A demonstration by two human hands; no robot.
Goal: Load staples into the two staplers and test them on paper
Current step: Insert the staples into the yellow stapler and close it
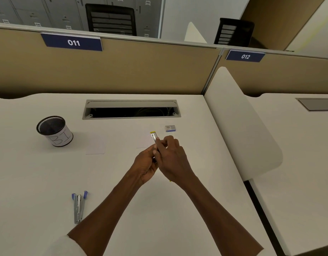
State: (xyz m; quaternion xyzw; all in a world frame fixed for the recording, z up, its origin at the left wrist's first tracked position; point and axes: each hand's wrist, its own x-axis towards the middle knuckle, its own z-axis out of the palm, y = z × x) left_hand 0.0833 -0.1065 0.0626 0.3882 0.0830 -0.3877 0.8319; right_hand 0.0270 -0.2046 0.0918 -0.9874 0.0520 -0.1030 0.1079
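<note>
The yellow stapler (pixel 154 137) points up and away, gripped low by left hand (pixel 147 163), right hand (pixel 171 156) fingers pinching its top.

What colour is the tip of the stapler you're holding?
Yellow. The stapler tip sticks out above both hands in the head view.

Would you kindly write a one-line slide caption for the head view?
Both hands, left hand and right hand, grip the yellow stapler above the desk; the blue stapler lies open.
</note>
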